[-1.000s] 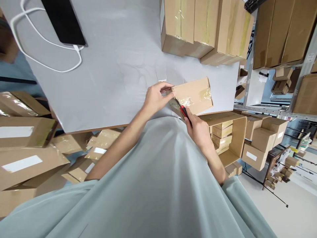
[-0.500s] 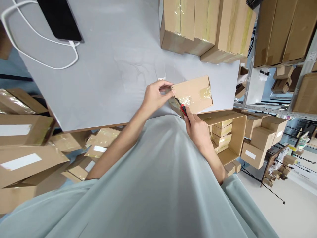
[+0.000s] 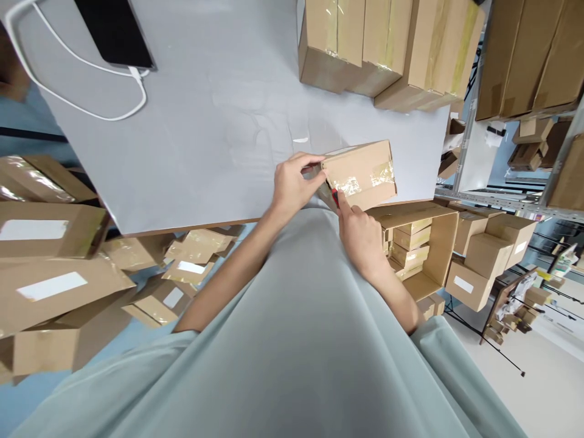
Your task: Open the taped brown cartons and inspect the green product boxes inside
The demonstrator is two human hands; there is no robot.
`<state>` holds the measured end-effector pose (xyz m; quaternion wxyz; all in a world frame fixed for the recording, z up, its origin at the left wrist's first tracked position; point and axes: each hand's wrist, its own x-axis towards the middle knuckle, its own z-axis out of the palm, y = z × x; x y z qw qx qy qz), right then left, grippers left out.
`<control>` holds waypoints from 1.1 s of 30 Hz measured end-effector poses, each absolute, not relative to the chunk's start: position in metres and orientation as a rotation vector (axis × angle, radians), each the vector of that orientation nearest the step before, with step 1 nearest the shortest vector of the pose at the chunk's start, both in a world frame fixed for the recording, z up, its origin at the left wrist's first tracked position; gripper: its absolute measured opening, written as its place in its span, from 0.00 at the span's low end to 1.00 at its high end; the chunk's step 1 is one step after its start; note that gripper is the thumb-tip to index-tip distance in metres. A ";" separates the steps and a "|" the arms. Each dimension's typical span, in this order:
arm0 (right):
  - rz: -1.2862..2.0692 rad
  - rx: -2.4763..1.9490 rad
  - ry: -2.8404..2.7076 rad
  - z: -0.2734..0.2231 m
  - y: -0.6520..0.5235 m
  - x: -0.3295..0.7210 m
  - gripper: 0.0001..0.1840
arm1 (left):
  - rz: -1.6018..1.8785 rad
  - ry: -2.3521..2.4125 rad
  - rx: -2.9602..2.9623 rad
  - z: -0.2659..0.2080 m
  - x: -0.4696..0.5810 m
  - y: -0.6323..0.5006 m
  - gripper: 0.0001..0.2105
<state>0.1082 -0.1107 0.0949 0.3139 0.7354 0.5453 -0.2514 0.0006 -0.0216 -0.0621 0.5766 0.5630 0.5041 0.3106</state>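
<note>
A small cardboard box [image 3: 360,167] with clear tape lies on the grey table [image 3: 191,146], close to its near edge. My left hand [image 3: 295,182] grips the box's left corner between thumb and fingers. My right hand [image 3: 360,234] is wrapped round a red and black utility knife [image 3: 335,196]. The knife's tip is at the left end of the box, just below my left thumb; the blade itself is hidden from view.
Taped cartons [image 3: 356,48] stand in a row at the table's back right. A phone [image 3: 116,33] with a white cable [image 3: 104,115] lies at the left. An open carton [image 3: 442,249] holding small boxes is below the right edge. More boxes [image 3: 50,286] fill the lower left.
The knife has moved along the box's left end toward the corner, and less of it shows. My left hand still holds the corner. The whole view has shifted slightly.
</note>
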 end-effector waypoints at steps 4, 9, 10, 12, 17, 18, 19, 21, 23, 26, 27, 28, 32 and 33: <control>-0.670 1.948 1.447 0.098 -0.123 0.118 0.34 | 0.744 1.236 1.319 -0.059 0.006 -0.022 0.09; -0.673 1.939 1.449 0.099 -0.138 0.130 0.34 | 0.735 1.244 1.327 -0.055 0.010 -0.031 0.10; -0.673 1.934 1.455 0.096 -0.137 0.132 0.35 | 0.738 1.249 1.333 -0.055 0.011 -0.031 0.10; -0.672 1.930 1.481 0.091 -0.132 0.135 0.35 | 0.752 1.273 1.337 -0.055 0.012 -0.029 0.11; -0.652 1.918 1.479 0.094 -0.137 0.139 0.35 | 0.778 1.300 1.324 -0.054 0.017 -0.025 0.09; -0.655 1.907 1.457 0.095 -0.143 0.139 0.35 | 0.780 1.297 1.322 -0.054 0.019 -0.026 0.08; -0.662 1.897 1.436 0.095 -0.149 0.139 0.35 | 0.781 1.300 1.319 -0.053 0.020 -0.027 0.08; -0.677 1.891 1.417 0.093 -0.162 0.138 0.35 | 0.776 1.316 1.321 -0.053 0.022 -0.029 0.08; -0.671 1.918 1.426 0.092 -0.174 0.138 0.35 | 0.766 1.329 1.327 -0.053 0.023 -0.030 0.08; -0.657 2.028 1.495 0.100 -0.188 0.146 0.33 | 0.760 1.333 1.330 -0.054 0.021 -0.029 0.10; -0.654 2.089 1.534 0.104 -0.191 0.152 0.33 | 0.760 1.332 1.329 -0.054 0.020 -0.028 0.10; -0.647 2.162 1.574 0.108 -0.193 0.160 0.32 | 0.759 1.332 1.327 -0.055 0.019 -0.026 0.11; -0.530 2.511 1.596 0.104 -0.186 0.204 0.33 | 0.743 1.343 1.299 -0.061 0.016 -0.028 0.17; -0.482 2.602 1.567 0.096 -0.180 0.218 0.34 | 0.733 1.350 1.288 -0.064 0.015 -0.033 0.21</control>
